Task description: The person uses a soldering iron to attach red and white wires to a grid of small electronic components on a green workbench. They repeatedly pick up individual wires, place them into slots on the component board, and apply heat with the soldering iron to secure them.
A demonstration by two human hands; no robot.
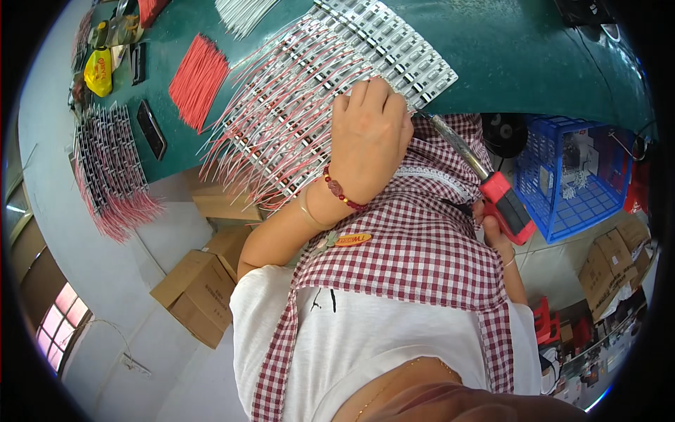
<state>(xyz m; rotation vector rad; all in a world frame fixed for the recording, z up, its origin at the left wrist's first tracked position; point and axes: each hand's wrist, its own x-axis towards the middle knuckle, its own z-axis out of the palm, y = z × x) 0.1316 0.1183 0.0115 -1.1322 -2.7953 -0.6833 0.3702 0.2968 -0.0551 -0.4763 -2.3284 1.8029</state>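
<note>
Right hand wraps the red-and-black handle of a soldering iron; tip near left hand. Left fingers curled over circuit-board panel; cannot tell what they pinch. Panel, fanned with red-white wires, lies on green table. Farther left: red wire bundle.

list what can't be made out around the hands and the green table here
Head view: the bare left hand's fingertips and anything they pinch, hidden by the back of that hand.
Head view: part of the right hand, behind the long red-and-black-handled soldering iron.
Head view: the iron's tip, too small to tell whether it touches the silver-grey panel.
Head view: the upper ends of the thin white wire bundle, cut off by the top edge.
</note>
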